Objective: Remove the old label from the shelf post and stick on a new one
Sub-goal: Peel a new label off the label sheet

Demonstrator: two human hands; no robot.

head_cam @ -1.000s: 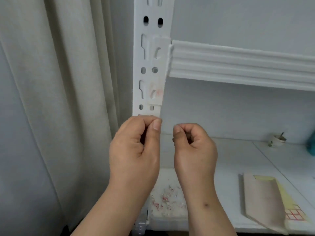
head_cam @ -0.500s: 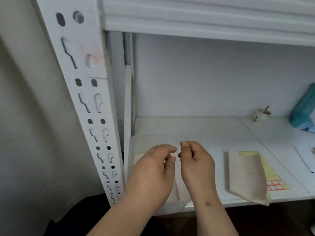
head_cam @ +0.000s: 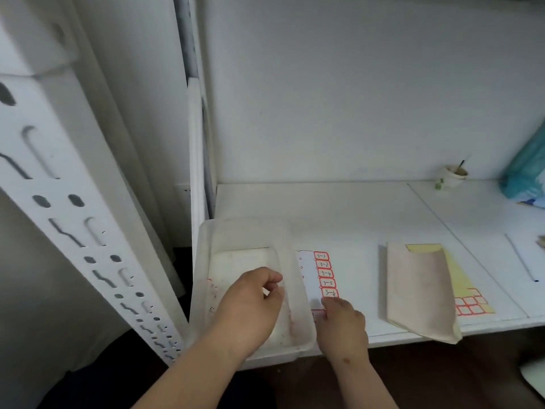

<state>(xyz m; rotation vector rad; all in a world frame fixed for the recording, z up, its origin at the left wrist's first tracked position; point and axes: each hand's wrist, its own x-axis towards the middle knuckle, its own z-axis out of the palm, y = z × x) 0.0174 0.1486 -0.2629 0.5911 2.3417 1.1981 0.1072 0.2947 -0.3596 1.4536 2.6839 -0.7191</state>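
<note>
Head view. White slotted shelf post (head_cam: 73,219) runs diagonally down the left side; heavy motion blur, so no label can be made out on the part in view.

Translucent plastic tray (head_cam: 206,261) sits at the front-left corner of the lower shelf (head_cam: 354,208), its near end overhanging the front edge. Small reddish scraps lie on its floor.

Left hand (head_cam: 250,302) is over the tray, fingers curled with thumb and forefinger tips pressed together; whether anything is pinched between them cannot be told.

Right hand (head_cam: 343,323) is just beside the tray's right wall, fingers curled, fingertips touching the near end of the label sheet (head_cam: 318,276). Whether it grips a label cannot be told.

Label sheet lies flat on the shelf against the tray's right side: a column of red-bordered labels, handwritten, 3-2 to 3-6 legible.

Further right, near the front edge: beige folded paper (head_cam: 418,290) lying over a yellow sheet (head_cam: 460,278) with blank red labels. Back edge: small cup (head_cam: 452,175). Back-right corner: teal plastic bag (head_cam: 528,169).
</note>
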